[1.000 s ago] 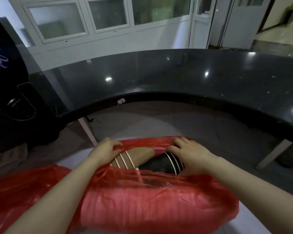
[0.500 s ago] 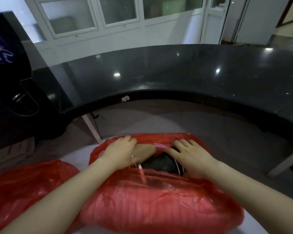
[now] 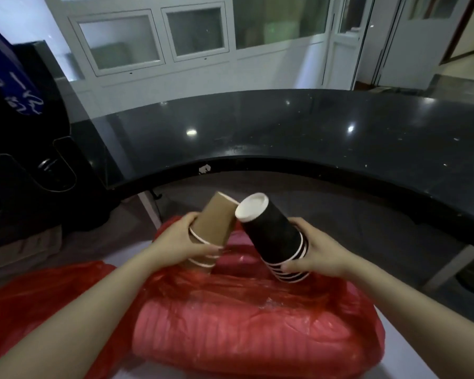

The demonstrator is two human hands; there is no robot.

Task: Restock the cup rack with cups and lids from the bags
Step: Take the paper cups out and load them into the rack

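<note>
Left fingers [image 3: 189, 218]: curled round the rims of the brown cup stack [image 3: 216, 224], thumb on the near side, a firm hold.
Right fingers [image 3: 298, 222]: wrapped round the rim end of the black cup stack [image 3: 274, 237], thumb pressing from below.
Left hand [image 3: 185, 242]: at 7 o'clock from the middle of the view, forearm running off toward 7 o'clock.
Right hand [image 3: 322, 251]: at 5 o'clock from the middle, forearm running off toward 5 o'clock.
Brown cup stack: nested paper cups, held bottoms-up and leaning toward 1 o'clock, white rims showing at the hand.
Black cup stack: nested cups, bottoms-up and leaning toward 11 o'clock, the white round base on top.
Where the stacks meet: the upper ends lean together; whether they touch I cannot tell.
Red bag [image 3: 257, 324]: directly under both stacks at 6 o'clock, its mouth open beneath the hands, a long ribbed row showing through the plastic.
Second red bag [image 3: 39, 294]: at 8 o'clock, just beside the first, crumpled.
White desk [image 3: 422, 359]: carries both bags.
Black curved desk [image 3: 312, 132]: higher, sweeps from 9 to 3 o'clock beyond the hands.
Dark machine [image 3: 25, 160]: at 9 o'clock.
White-framed windows [image 3: 148, 42]: at 12 o'clock.
</note>
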